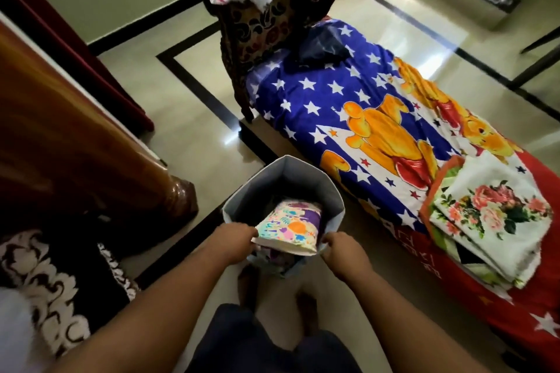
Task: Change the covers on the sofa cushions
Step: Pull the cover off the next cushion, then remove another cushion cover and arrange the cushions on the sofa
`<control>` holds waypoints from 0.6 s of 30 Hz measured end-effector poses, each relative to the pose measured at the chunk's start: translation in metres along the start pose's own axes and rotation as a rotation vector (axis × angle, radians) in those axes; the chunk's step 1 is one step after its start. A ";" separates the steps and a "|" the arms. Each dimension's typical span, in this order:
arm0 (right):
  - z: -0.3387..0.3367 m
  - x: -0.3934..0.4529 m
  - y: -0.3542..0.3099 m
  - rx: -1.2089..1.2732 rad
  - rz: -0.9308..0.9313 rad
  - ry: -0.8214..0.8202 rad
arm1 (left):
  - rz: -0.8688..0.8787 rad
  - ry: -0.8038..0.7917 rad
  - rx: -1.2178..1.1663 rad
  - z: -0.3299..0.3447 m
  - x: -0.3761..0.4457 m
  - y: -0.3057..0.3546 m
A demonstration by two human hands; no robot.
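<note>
Left hand and right hand pinch opposite ends of a folded patterned cover over a grey fabric bin; fingertips hidden behind the fabric.

We have a single view, worn on the person's head, wide-angle with bent edges; it looks forward and steeply down, so the forearms enter from six o'clock and the left hand and right hand sit close below centre; the grey bin lies near, at centre; the sofa runs from twelve towards four o'clock; the floor recedes towards twelve.
</note>
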State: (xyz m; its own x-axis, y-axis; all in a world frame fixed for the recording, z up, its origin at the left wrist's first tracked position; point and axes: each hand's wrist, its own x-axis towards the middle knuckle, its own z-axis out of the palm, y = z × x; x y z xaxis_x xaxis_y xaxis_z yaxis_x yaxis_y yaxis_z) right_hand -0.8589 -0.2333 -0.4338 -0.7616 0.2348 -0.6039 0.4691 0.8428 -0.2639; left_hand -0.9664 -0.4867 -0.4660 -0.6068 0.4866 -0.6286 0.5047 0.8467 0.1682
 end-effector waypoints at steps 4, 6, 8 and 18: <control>-0.002 0.012 0.005 0.149 -0.111 -0.025 | -0.183 0.047 -0.408 0.014 -0.023 0.024; -0.012 0.013 0.002 0.321 -0.146 -0.053 | -0.273 0.145 -0.624 0.011 -0.039 0.041; -0.024 0.008 -0.003 0.485 -0.188 -0.091 | -0.364 0.269 -0.864 0.011 -0.057 0.058; -0.058 -0.057 -0.100 0.663 -0.529 -0.326 | -0.547 0.810 -1.452 -0.001 -0.191 0.084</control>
State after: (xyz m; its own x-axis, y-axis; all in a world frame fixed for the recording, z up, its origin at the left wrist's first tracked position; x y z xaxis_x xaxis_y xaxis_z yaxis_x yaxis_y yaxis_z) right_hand -0.8883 -0.3029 -0.3287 -0.8337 -0.3371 -0.4375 0.3322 0.3267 -0.8848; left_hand -0.8087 -0.5078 -0.3314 -0.8590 -0.3036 -0.4122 -0.4812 0.2040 0.8525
